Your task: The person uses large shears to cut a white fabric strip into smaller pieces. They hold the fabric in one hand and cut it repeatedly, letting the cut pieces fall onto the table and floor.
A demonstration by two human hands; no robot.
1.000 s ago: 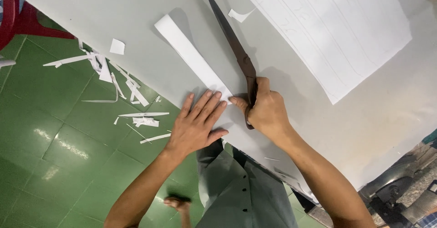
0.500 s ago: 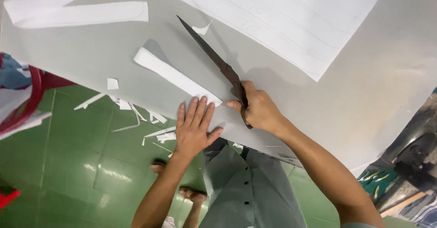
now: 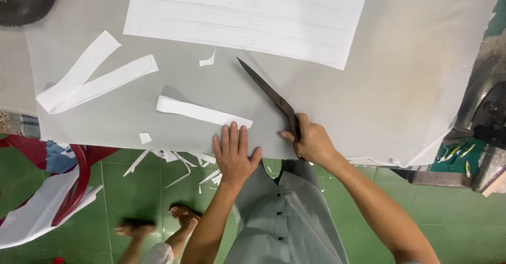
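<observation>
My left hand (image 3: 233, 153) lies flat, fingers apart, on the grey sheet (image 3: 400, 95) at the table's near edge, its fingertips touching the end of a curled white paper strip (image 3: 203, 112). My right hand (image 3: 310, 140) grips the handles of large dark scissors (image 3: 269, 94), whose closed blades point up and left across the grey sheet. A big white paper sheet (image 3: 253, 13) with pencil lines lies beyond the blade tip.
Two long white strips (image 3: 95, 82) lie at the left, small scraps (image 3: 208, 59) nearby. Paper offcuts (image 3: 182, 164) litter the green floor. A red chair (image 3: 63, 185) stands at lower left, a machine (image 3: 485, 116) at the right edge.
The view has shifted, bringing more of the table's left and the long strips into sight. Both hands keep their hold and pose; the scissors stay closed on the grey sheet.
</observation>
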